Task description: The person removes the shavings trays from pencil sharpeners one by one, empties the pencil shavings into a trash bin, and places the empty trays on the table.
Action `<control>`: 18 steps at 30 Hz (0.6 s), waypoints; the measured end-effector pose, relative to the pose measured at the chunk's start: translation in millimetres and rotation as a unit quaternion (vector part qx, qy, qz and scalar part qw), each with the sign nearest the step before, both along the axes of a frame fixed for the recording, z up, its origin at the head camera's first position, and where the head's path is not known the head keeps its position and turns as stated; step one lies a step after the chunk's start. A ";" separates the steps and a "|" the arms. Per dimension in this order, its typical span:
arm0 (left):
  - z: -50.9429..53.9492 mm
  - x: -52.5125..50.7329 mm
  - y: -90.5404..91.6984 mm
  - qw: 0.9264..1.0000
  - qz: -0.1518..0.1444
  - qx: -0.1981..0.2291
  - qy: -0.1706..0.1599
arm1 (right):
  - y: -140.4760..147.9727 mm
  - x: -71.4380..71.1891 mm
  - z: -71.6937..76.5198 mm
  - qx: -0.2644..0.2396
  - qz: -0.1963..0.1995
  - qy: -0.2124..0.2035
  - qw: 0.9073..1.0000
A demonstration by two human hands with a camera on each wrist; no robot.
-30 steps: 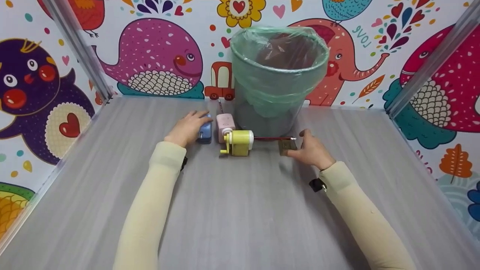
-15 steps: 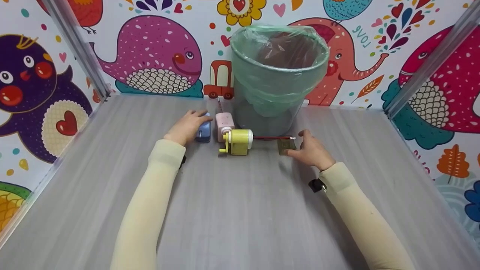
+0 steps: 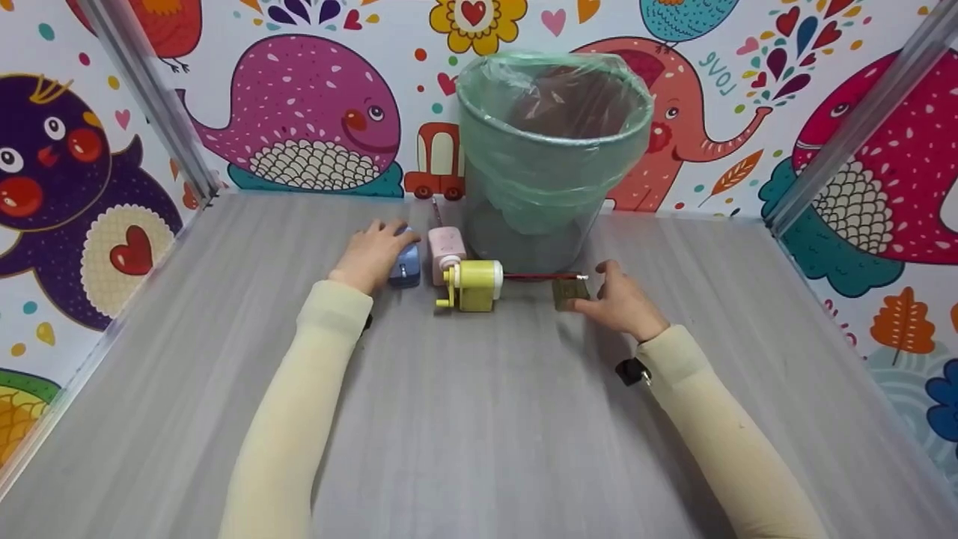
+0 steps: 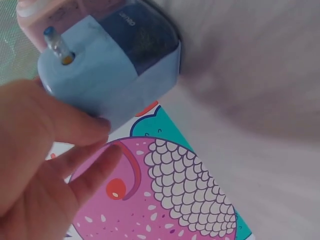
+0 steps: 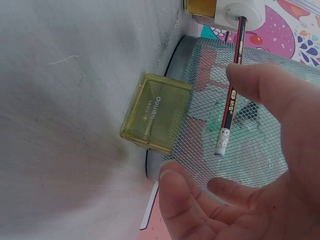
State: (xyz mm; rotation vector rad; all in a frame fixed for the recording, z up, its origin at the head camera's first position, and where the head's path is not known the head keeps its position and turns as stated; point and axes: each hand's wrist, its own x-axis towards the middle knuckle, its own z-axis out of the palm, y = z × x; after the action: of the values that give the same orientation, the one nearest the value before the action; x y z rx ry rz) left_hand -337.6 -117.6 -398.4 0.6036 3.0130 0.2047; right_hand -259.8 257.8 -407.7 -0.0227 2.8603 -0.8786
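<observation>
My left hand [image 3: 372, 254] touches the side of a light blue pencil sharpener [image 4: 95, 70], its fingers not wrapped around it. A short stub with a blue tip [image 4: 57, 45] pokes from the sharpener's hole. Near the middle stands a yellow hand-crank pencil sharpener [image 3: 477, 286], with a red-and-black pencil [image 5: 234, 95] sticking out sideways. My right hand [image 3: 621, 299] is spread beside a clear yellowish shavings box [image 5: 157, 112] and the pencil's eraser end. In the right wrist view, a gap shows between those fingers and the box.
A pink pencil sharpener [image 3: 447, 243] holding a pencil stands between the blue and yellow sharpeners. Behind the shavings box rises a mesh wastebasket [image 3: 524, 243] lined with a green plastic bag [image 3: 557, 176]. Cartoon-printed walls [image 3: 322, 112] close off the grey table [image 3: 479, 419].
</observation>
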 end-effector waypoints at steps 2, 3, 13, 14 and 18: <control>-0.9 -1.0 0.8 1.000 -0.002 0.000 0.005 | -0.2 0.2 -0.1 -0.004 -0.002 0.000 1.000; -1.2 -1.4 1.1 1.000 -0.002 -0.001 0.007 | -0.2 0.4 0.0 -0.007 -0.004 -0.001 1.000; 7.6 2.8 5.3 0.999 0.005 -0.039 0.025 | -1.8 0.4 -1.4 0.003 0.002 0.017 1.000; 8.8 3.4 5.6 0.999 0.005 -0.045 0.027 | -1.6 0.4 -1.6 0.007 0.005 0.023 1.000; 12.8 5.1 5.3 0.998 0.009 -0.058 0.022 | -0.9 0.2 -1.9 0.013 0.009 0.031 0.999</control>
State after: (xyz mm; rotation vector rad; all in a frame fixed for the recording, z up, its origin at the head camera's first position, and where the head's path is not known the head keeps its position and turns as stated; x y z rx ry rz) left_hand -332.5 -112.2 -385.6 0.5777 3.0463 0.0169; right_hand -259.6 257.0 -409.6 -0.0727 2.9233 -0.8526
